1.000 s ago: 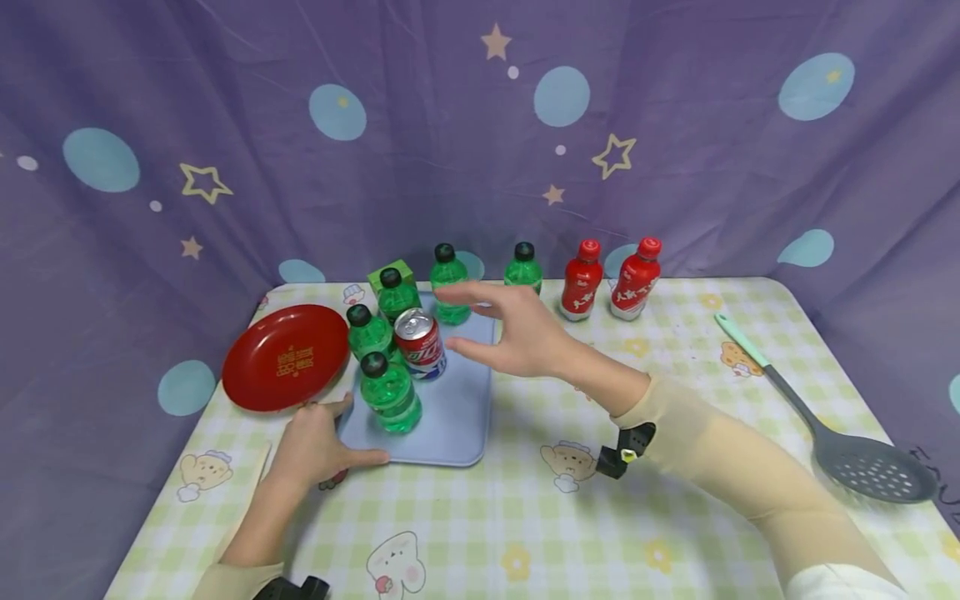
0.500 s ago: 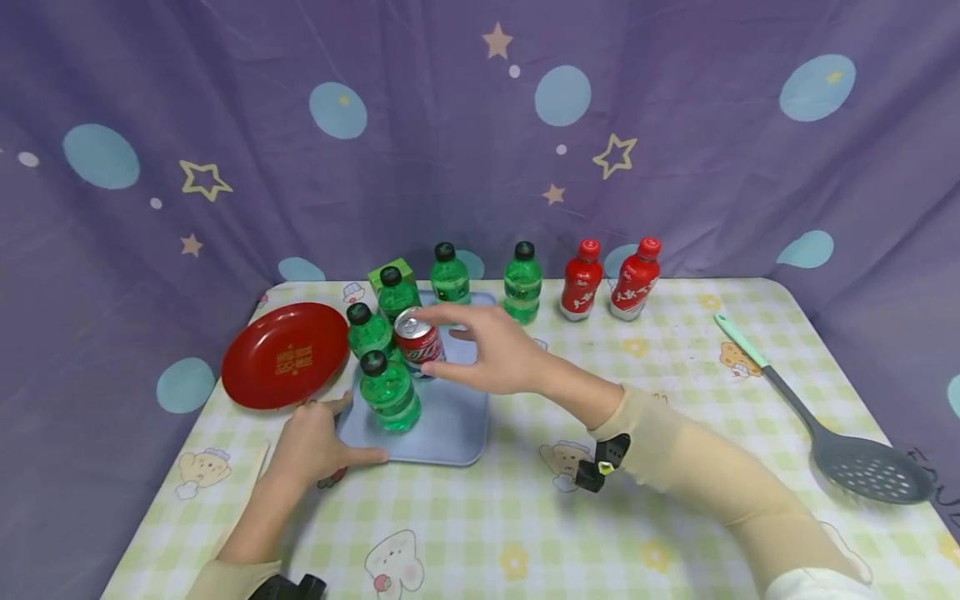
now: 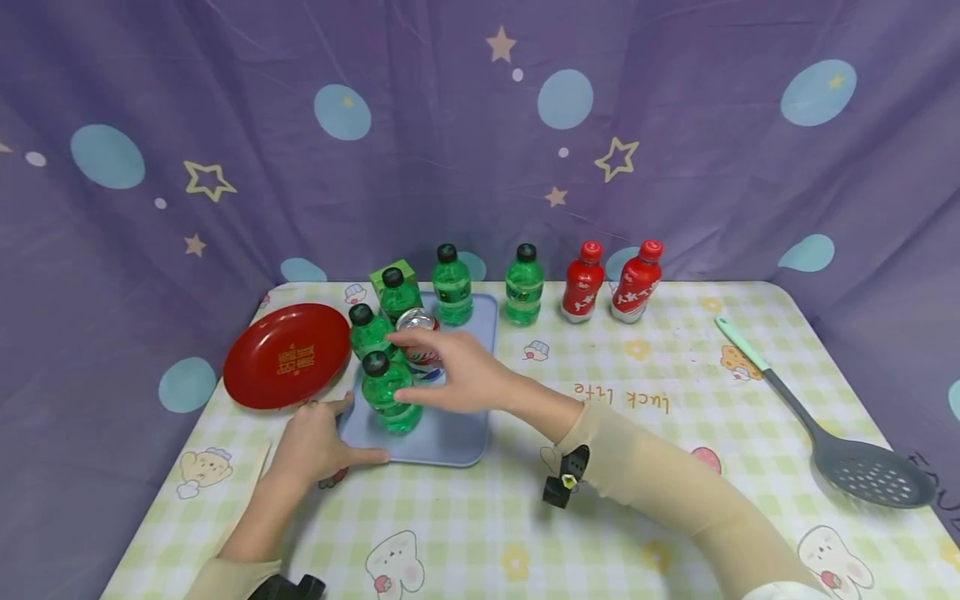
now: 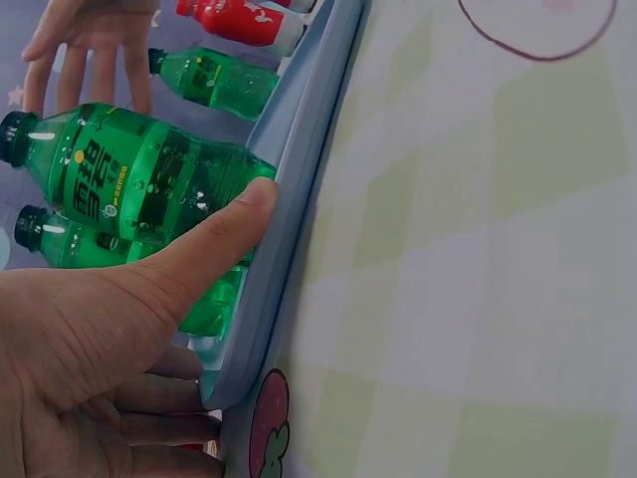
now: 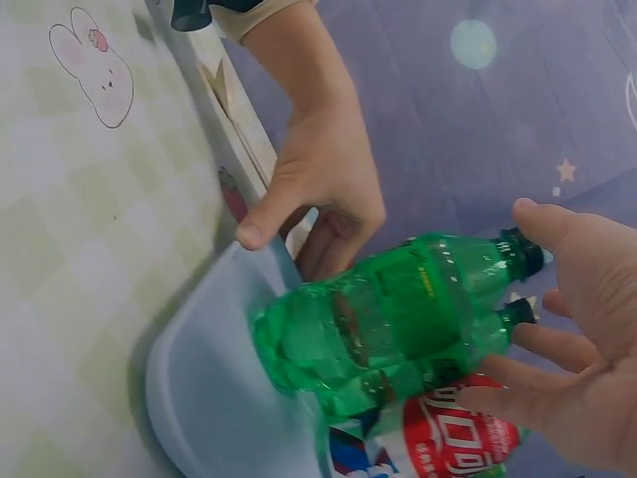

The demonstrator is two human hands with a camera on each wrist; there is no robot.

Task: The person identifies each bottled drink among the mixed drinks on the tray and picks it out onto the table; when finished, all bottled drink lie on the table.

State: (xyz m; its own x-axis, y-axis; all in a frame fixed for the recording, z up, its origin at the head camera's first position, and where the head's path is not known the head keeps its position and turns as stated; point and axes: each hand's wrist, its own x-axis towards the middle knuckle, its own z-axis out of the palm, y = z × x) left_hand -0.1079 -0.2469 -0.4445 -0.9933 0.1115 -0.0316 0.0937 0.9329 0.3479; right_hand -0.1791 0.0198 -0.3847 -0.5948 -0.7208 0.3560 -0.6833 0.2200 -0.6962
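Observation:
On a light-blue tray (image 3: 453,437) stand several green soda bottles and a red soda can (image 5: 453,433). My left hand (image 3: 311,446) holds the tray's near left corner, thumb along the near rim and fingers at the left side. My right hand (image 3: 461,375) is spread beside the front green bottle (image 3: 390,404), in front of the can. In the right wrist view its thumb and fingers are extended near the black caps, with nothing gripped. Behind the front bottle are a second green bottle (image 3: 369,333) and a third (image 3: 399,296); another green bottle (image 3: 453,292) stands at the tray's back.
Left of the tray lies a red plate (image 3: 288,358). A green box (image 3: 396,271) sits behind the bottles. Further right stand a green bottle (image 3: 524,292) and two red bottles (image 3: 582,287) (image 3: 636,287). A grey skimmer (image 3: 862,471) lies at the right edge.
My right hand has moved left and toward me, past the can to the front green bottle. My left hand and the tray have stayed in place.

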